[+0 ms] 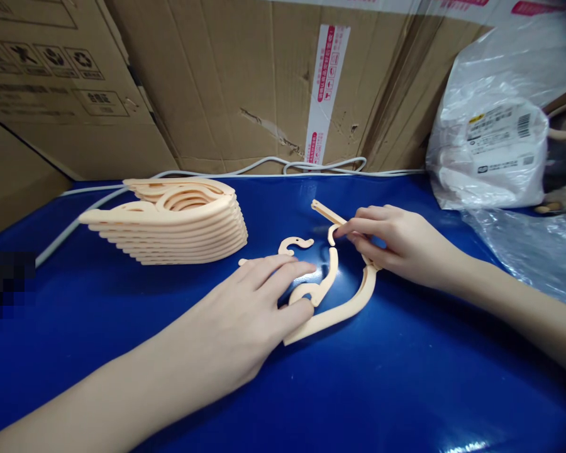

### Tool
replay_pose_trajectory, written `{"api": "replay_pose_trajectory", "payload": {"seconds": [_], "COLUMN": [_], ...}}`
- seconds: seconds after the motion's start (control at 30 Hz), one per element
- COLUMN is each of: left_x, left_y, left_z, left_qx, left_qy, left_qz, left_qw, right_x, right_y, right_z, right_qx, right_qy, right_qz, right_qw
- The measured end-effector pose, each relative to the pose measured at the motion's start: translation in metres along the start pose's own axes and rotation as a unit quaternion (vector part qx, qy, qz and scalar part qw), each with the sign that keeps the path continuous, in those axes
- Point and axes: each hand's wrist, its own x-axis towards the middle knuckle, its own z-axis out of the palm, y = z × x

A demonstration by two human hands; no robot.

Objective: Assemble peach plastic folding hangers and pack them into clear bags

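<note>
A peach plastic hanger (pixel 344 308) lies partly unfolded on the blue table (pixel 358 390). My left hand (pixel 245 314) rests on its left part, fingers stretched over it and thumb against the curved arm. My right hand (pixel 396 242) pinches the hanger's upper arm and hook end between thumb and fingers. A small hook piece (pixel 295 244) shows just above my left fingertips.
A stack of several folded peach hangers (pixel 174 220) sits at the left of the table. A white cable (pixel 264 168) runs along the back edge under cardboard boxes (pixel 226 82). A white plastic bag (pixel 495 138) and clear wrap (pixel 532 251) lie at the right.
</note>
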Motion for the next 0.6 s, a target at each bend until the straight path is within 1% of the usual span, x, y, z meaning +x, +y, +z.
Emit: {"api": "replay_pose_trajectory", "payload": {"seconds": [0.1, 0.23, 0.37, 0.47, 0.6], "left_x": [0.0, 0.002, 0.005, 0.004, 0.003], "left_y": [-0.004, -0.004, 0.001, 0.003, 0.003], "left_z": [0.0, -0.011, -0.02, -0.018, -0.013], "left_qx": [-0.011, -0.045, -0.065, -0.035, -0.007], "left_qy": [0.002, 0.001, -0.003, 0.018, 0.043], "left_qz": [0.005, 0.007, -0.013, -0.001, 0.017], "left_qw": [1.0, 0.999, 0.998, 0.999, 0.999], "right_x": [0.0, -0.001, -0.002, -0.002, -0.002], "right_y": [0.001, 0.001, 0.0, -0.001, -0.003], "right_z": [0.001, 0.003, 0.004, 0.004, 0.004], "right_qx": [0.005, 0.004, -0.012, -0.023, -0.013], "right_qy": [-0.002, -0.001, -0.005, -0.005, 0.008], "right_qz": [0.027, 0.043, 0.029, 0.016, -0.027], "right_qw": [1.0, 0.999, 0.999, 1.0, 1.0]}}
